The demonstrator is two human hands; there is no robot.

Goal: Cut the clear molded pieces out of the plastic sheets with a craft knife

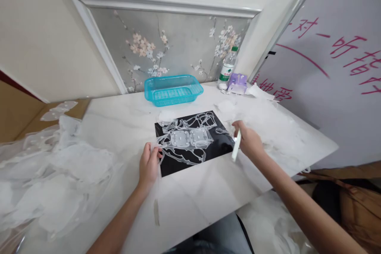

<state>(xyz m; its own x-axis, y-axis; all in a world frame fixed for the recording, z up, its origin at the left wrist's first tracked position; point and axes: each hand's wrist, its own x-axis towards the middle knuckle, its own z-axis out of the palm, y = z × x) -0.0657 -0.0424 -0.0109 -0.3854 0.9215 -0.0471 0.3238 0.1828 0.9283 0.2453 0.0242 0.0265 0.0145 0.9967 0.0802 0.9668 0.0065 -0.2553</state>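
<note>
The translucent plastic sheet (180, 138), cut into panels and looping strips, lies on the black mat (220, 147) at the middle of the counter (184, 194). The left hand (149, 164) is at the left edge of the sheet, fingers clamped on it. The right hand (248, 139) is positioned just beyond the mat's right edge, fingers closed around a slim pale tool (237, 147), its lower end directed toward the near side. Behind the mat stand a blue basket (173, 100) and, farther right, a green-capped bottle (227, 70) beside a purple packet (238, 81).
</note>
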